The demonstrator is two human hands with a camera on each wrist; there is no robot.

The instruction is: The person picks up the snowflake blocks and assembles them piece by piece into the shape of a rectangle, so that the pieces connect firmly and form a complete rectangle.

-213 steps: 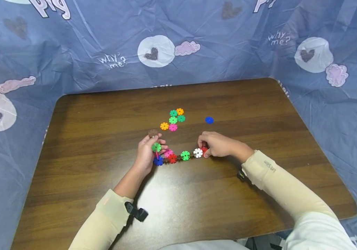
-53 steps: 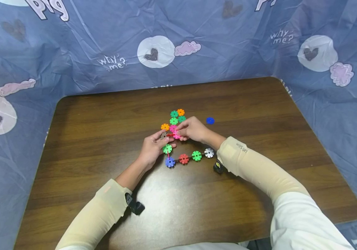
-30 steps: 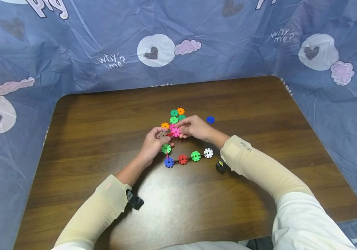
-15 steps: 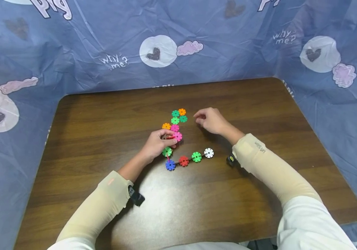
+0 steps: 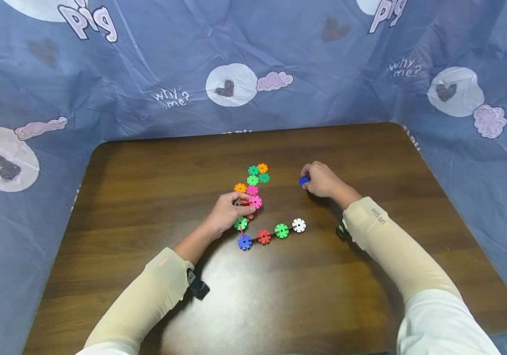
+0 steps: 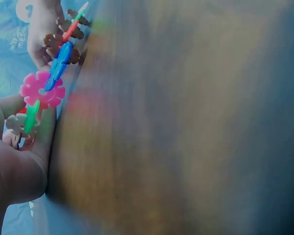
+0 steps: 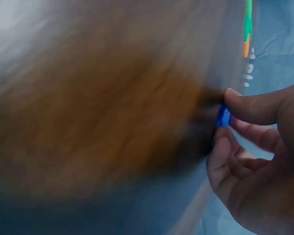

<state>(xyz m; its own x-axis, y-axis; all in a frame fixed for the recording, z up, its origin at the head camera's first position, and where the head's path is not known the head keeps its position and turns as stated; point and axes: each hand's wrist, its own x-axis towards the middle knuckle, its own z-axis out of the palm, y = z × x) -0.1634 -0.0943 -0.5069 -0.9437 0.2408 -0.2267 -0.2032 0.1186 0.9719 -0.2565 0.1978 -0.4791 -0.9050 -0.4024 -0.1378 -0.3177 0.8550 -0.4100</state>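
Note:
In the head view my left hand (image 5: pixel 228 212) holds one end of a chain of notched plastic discs, gripping near a brown disc, an edge-on red disc (image 5: pixel 245 203) and a bright pink disc (image 5: pixel 255 202). From there the chain bends through a green disc (image 5: pixel 241 223) to a blue disc (image 5: pixel 244 242), then runs right past a red disc (image 5: pixel 264 236) and another green one to a white disc (image 5: pixel 299 225). Brown links show along it in the left wrist view. My right hand (image 5: pixel 322 180) pinches a single blue disc (image 7: pixel 224 116) between thumb and fingertips, at the tabletop.
Several loose discs lie flat beyond the left hand, among them an orange disc (image 5: pixel 240 188), a pink disc (image 5: pixel 252 190), a light green disc (image 5: pixel 253 180) and a teal disc (image 5: pixel 264 178). The wooden table (image 5: pixel 147 177) ends at a blue printed cloth (image 5: pixel 324 88) behind.
Earlier, both hands worked at the chain's upper end, where the red and pink discs now sit. My right hand released the pink disc, moved right and took hold of the lone blue disc.

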